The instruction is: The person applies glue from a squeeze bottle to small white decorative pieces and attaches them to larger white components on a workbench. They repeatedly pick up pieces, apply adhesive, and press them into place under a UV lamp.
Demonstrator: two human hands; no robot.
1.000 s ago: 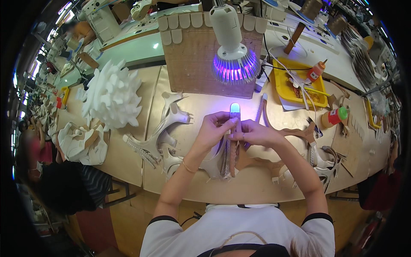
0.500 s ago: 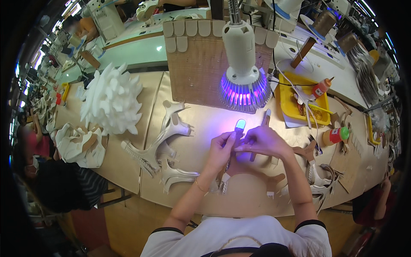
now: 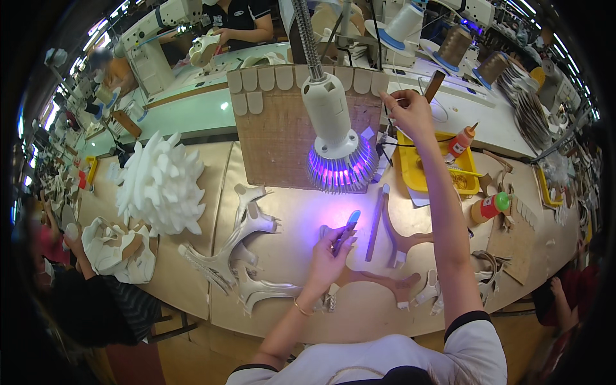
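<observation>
One strap [image 3: 353, 221], bluish tip, is pinched in our L hand [image 3: 330, 260]; it'd slip if grip loosens. R forearm [image 3: 450, 221], swung carelessly, could tip 1 of 2 bottles [image 3: 489, 208]. Beyond: 1 lit lamp [image 3: 333, 151], 1 yellow tray [image 3: 407, 170], then our R hand [image 3: 410, 114], fingers bent by 1 board [image 3: 301, 122]; can't tell if gripping.

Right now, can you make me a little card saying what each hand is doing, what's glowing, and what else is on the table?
Left hand: holding a strap, its rounded tip lit blue
Right hand: raised near the brown board's upper right corner; contact unclear
Glowing: white lamp, purple-blue at its fins
Table, left: white spiky object
Table, right: yellow tray, green-capped bottle
</observation>
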